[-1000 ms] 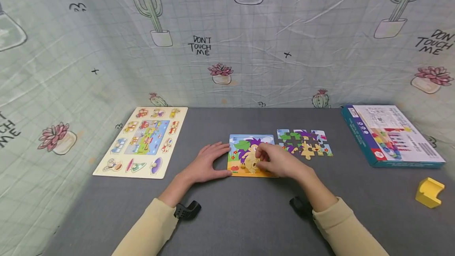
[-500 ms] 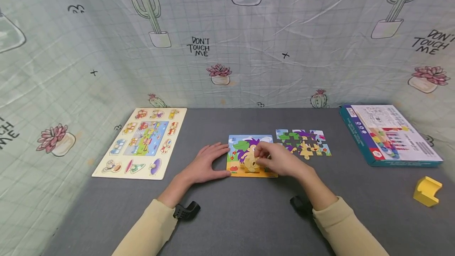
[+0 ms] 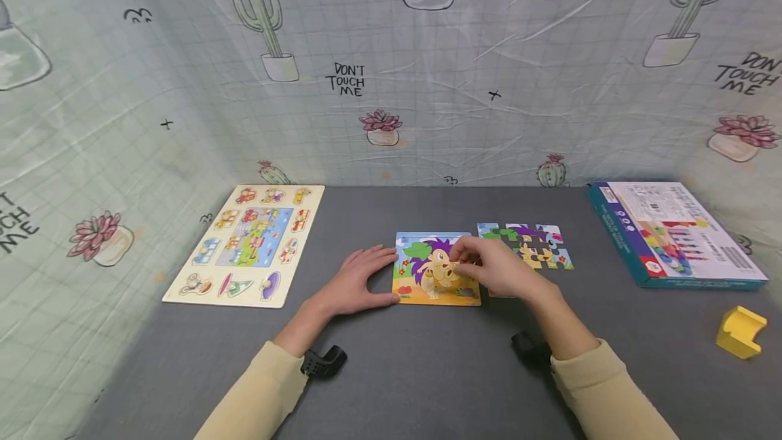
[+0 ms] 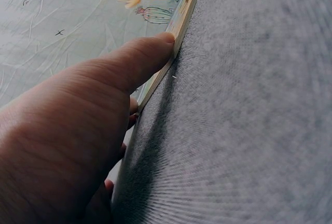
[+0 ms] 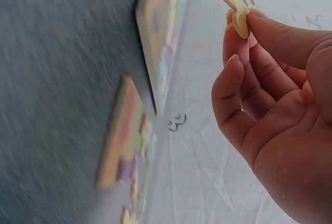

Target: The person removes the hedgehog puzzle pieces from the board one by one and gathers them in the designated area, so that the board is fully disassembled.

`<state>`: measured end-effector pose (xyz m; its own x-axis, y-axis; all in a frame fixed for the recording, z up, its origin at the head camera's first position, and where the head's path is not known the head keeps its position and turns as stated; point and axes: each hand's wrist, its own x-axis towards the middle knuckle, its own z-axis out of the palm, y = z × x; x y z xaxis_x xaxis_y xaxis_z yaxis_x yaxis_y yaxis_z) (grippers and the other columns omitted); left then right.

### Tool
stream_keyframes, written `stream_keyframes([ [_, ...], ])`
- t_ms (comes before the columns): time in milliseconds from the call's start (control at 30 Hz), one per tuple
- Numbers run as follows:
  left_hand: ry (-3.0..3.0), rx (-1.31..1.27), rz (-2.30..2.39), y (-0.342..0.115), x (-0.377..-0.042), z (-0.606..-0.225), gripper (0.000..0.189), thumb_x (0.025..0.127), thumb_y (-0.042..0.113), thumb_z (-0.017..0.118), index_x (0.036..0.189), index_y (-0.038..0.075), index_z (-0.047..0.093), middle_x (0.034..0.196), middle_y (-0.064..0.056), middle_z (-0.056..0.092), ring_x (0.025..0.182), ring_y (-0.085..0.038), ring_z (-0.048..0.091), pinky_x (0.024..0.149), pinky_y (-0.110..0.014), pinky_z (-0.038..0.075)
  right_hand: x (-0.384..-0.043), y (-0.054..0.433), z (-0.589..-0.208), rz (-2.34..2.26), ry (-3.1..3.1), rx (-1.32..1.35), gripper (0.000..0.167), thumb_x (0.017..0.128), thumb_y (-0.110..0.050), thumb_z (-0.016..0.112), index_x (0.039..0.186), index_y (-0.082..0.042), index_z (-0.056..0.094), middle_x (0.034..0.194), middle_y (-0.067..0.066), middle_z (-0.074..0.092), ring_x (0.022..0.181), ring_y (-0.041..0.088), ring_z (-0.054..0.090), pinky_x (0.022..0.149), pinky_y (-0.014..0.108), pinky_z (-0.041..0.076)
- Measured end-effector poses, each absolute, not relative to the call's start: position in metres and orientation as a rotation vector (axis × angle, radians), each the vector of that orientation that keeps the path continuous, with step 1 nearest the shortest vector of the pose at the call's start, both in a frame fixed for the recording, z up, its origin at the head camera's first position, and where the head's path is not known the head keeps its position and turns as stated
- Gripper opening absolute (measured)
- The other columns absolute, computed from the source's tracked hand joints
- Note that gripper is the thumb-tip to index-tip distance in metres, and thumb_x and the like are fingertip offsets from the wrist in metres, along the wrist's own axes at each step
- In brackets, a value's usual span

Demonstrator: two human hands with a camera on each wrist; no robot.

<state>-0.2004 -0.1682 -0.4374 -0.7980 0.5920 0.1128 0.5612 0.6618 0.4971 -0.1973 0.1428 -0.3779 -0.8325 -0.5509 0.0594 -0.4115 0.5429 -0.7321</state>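
Observation:
A hedgehog jigsaw puzzle (image 3: 421, 251) lies in front of me in the head view. My left hand (image 3: 360, 280) rests at its left side with thumb and fingers fairly straight; in the left wrist view the thumb tip touches the puzzle's edge (image 4: 182, 26). Between thumb and forefinger, my right hand (image 3: 504, 269) pinches a yellow-orange jigsaw piece (image 5: 240, 21), raised above the puzzle in the right wrist view. Several loose jigsaw pieces (image 3: 546, 254) lie right of the puzzle, some hidden behind the right hand.
A wooden knob puzzle board (image 3: 299, 229) lies to the left. At the back right is a teal and white box (image 3: 678, 223), with a yellow curved block (image 3: 739, 331) in front of it. A cactus-print cloth (image 3: 452, 100) hangs behind the dark table (image 3: 427, 372).
My right hand has shifted to the right, lifting the pinched piece up from low over the puzzle's middle. More of the hedgehog shows now. My left hand has stayed in place.

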Motion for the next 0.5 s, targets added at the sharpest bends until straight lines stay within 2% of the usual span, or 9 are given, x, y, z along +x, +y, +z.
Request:
stream_keyframes([
  [500, 2.807, 0.972, 0.809, -0.168, -0.2, -0.437, 0.078, 0.087, 0.046, 0.075, 0.15, 0.008, 0.049, 0.154, -0.009, 0.045, 0.148, -0.031, 0.028, 0.117, -0.057, 0.016, -0.198, 0.197, -0.376, -1.111, 2.721, -0.726, 0.006, 0.095, -0.004, 0.069, 0.099, -0.008, 0.066, 0.089, -0.001, 0.063, 0.08, 0.018, 0.058, 0.071, 0.032, 0.053],
])
